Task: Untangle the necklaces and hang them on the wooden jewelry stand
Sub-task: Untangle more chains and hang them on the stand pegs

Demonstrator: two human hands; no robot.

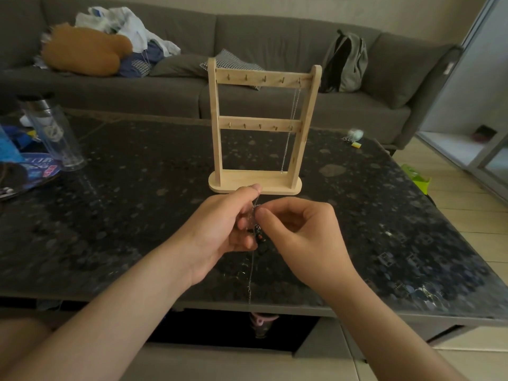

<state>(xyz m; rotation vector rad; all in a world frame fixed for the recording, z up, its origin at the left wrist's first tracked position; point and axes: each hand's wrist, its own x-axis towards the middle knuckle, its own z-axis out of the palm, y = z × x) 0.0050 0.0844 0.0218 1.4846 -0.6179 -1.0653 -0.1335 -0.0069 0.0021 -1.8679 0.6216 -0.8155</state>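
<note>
Single head-worn wide-angle view, forward and down, close over the table [132, 215], sofa [143, 97] beyond.

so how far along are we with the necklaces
Done: one silver necklace hangs from the top-right hook of the wooden stand. In hand: the left hand and right hand both pinch a tangled clump of chains in front of the stand, with a loose strand dangling below. Left: separate the clump and hang each chain. The other hooks look bare.
</note>
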